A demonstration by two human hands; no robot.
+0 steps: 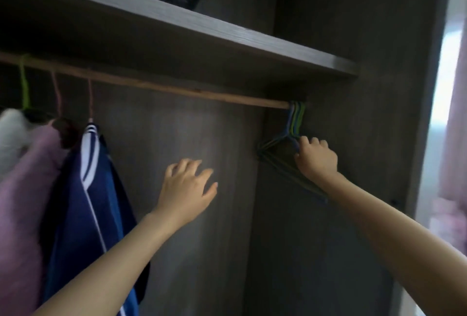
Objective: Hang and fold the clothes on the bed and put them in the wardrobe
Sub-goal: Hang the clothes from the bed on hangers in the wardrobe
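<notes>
A bunch of empty hangers is gripped by the right hand at the far right end of the wardrobe rail, close against the side panel. The left hand is held spread, holding nothing, in the bare stretch of rail. A navy jacket and pink garment are hung at the left end.

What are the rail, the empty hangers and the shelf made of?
The rail looks like matt brown wood, with faint grain. The hangers are thin, blue and green: plastic or coated wire, too blurred to tell. The shelf looks like matt grey wood-grain laminate board.
</notes>
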